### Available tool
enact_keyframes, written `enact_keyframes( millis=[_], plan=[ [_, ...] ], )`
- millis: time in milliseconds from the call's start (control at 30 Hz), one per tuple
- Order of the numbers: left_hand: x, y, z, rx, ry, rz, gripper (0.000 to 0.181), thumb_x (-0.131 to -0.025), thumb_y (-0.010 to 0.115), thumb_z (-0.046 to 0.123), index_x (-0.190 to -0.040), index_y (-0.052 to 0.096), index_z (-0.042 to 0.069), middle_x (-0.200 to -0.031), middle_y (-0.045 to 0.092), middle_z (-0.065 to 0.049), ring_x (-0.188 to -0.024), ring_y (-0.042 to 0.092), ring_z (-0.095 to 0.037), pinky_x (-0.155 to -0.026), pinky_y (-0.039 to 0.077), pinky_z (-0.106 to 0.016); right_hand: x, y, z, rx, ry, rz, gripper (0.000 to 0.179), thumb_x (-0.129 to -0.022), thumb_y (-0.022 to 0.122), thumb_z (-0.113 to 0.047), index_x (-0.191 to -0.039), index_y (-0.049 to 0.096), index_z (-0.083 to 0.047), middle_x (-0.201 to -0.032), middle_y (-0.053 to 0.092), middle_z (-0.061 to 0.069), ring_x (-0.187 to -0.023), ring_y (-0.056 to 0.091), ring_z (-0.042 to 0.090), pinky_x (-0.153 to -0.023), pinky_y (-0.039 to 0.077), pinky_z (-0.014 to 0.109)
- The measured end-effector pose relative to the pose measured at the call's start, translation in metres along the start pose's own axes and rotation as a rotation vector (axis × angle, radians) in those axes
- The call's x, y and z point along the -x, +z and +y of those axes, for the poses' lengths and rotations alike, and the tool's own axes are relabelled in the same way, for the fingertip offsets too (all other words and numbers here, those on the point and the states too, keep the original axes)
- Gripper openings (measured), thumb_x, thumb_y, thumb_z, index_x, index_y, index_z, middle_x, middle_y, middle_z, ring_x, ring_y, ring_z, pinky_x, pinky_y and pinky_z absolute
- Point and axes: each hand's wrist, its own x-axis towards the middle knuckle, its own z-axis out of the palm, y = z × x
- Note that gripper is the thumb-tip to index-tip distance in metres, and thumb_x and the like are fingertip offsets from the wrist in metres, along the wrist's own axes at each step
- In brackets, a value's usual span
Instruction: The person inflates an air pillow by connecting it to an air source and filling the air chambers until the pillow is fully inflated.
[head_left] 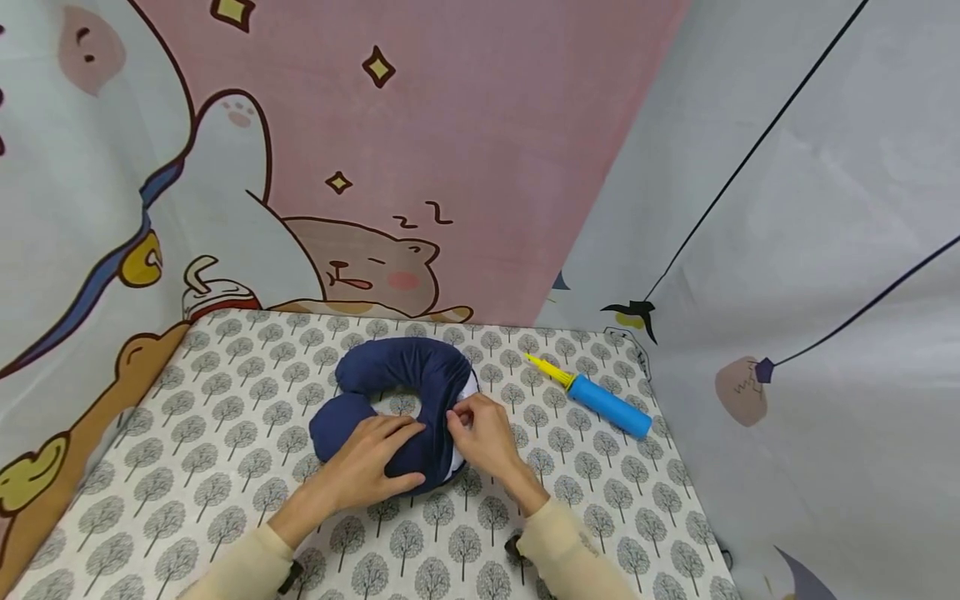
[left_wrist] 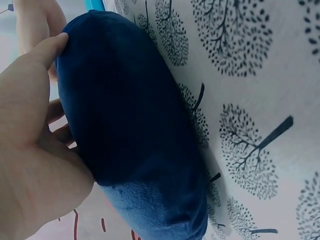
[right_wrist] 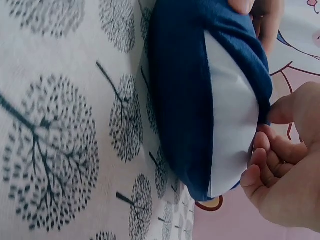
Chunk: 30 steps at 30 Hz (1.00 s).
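Observation:
A navy blue U-shaped neck pillow (head_left: 405, 358) lies on the table, its opening toward the left. Along its right side the velvety cover gapes, and a white inner part (right_wrist: 230, 120) shows in the slit. My right hand (head_left: 480, 429) pinches the cover's edge beside that slit between thumb and fingers, as the right wrist view also shows. My left hand (head_left: 371, 462) rests on the near arm of the pillow with fingers and thumb spread. In the left wrist view the left hand (left_wrist: 35, 135) lies against the blue fabric, some fingertips hidden behind it.
A blue hand pump (head_left: 609, 406) with a yellow nozzle (head_left: 550, 368) lies right of the pillow. The table (head_left: 247, 500) has a tree-print cloth. A cartoon-printed sheet (head_left: 487, 167) hangs behind it, and a pale sheet (head_left: 825, 275) hangs at the right.

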Motion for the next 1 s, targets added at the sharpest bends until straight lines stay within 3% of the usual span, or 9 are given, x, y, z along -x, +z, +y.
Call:
enact_keyframes(
  millis=[200, 433, 667, 1000],
  plan=[
    [0.001, 0.003, 0.0, 0.013, -0.014, 0.0, 0.07, -0.099, 0.088, 0.047, -0.156, 0.067, 0.012, -0.154, 0.069, -0.016, -0.14, 0.066, -0.04, -0.121, 0.051, -0.066, 0.0, 0.001, -0.004, -0.099, 0.09, 0.007, 0.008, -0.099, 0.08, -0.008, -0.092, 0.078, -0.008, -0.082, 0.072, 0.003, -0.069, 0.057, 0.0, -0.063, 0.05, 0.019],
    [0.001, 0.003, -0.002, 0.034, -0.019, 0.003, 0.069, -0.098, 0.088, 0.046, -0.155, 0.068, 0.012, -0.154, 0.07, -0.017, -0.141, 0.066, -0.04, -0.122, 0.049, -0.066, 0.0, -0.008, -0.007, -0.207, 0.237, 0.039, 0.007, -0.096, 0.079, -0.009, -0.088, 0.079, -0.008, -0.076, 0.068, 0.001, -0.064, 0.055, 0.003, -0.06, 0.045, 0.017],
    [0.001, 0.003, -0.003, 0.056, -0.03, 0.009, 0.069, -0.099, 0.088, 0.047, -0.156, 0.067, 0.015, -0.155, 0.07, -0.014, -0.143, 0.065, -0.038, -0.122, 0.048, -0.066, 0.007, -0.019, 0.005, -0.204, 0.34, 0.056, 0.009, -0.093, 0.079, -0.012, -0.086, 0.081, -0.008, -0.073, 0.069, 0.002, -0.064, 0.057, 0.005, -0.061, 0.047, 0.021],
    [0.003, 0.003, -0.004, 0.061, -0.026, 0.022, 0.07, -0.099, 0.088, 0.047, -0.157, 0.066, 0.015, -0.156, 0.07, -0.013, -0.143, 0.065, -0.037, -0.122, 0.049, -0.065, 0.02, -0.026, 0.024, -0.189, 0.518, -0.047, 0.011, -0.095, 0.072, -0.012, -0.089, 0.079, -0.006, -0.074, 0.069, 0.003, -0.064, 0.059, 0.015, -0.059, 0.049, 0.028]
  ],
)
